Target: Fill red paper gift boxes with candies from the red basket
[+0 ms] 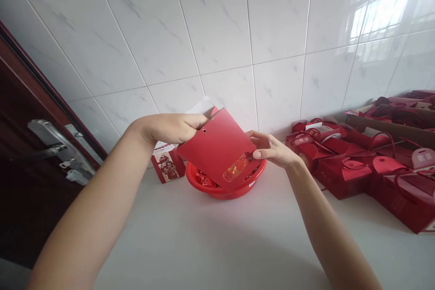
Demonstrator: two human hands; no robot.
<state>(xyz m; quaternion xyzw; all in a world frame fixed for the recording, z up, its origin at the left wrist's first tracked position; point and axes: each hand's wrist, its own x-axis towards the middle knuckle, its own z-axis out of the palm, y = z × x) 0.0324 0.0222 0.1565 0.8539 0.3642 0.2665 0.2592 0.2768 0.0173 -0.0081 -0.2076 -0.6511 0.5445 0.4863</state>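
A red paper gift box with a gold emblem is held tilted above a round red plastic basin. My right hand grips its right side, thumb on the front face and fingers behind. My left hand reaches into the box's open top, so its fingers are hidden and I cannot see whether they hold anything. Small red-wrapped pieces, which look like candies, lie in the basin under the box. Just left of the basin stands a small red box with printed figures.
Several red gift boxes with handles crowd the table's right side, with a cardboard carton of more behind them. A white tiled wall rises behind the white table. At left is a dark door with a metal handle.
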